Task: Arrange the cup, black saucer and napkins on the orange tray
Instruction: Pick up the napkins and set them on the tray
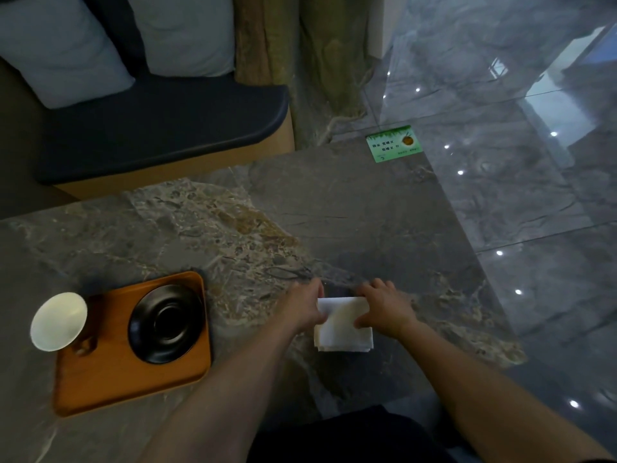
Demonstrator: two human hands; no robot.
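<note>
An orange tray [110, 379] lies on the stone table at the near left. A black saucer [167, 324] sits on the tray's right half. A white cup [58, 320] stands at the tray's far left corner. To the right of the tray, a stack of white folded napkins [344, 325] lies on the table. My left hand [305, 305] grips the stack's left edge and my right hand [384, 305] holds its right edge. Both hands cover the stack's far corners.
The table's right edge [467, 235] drops to a glossy tiled floor. A green card [394, 143] lies at the table's far right corner. A bench with a dark cushion [160, 128] and grey pillows stands beyond the far edge.
</note>
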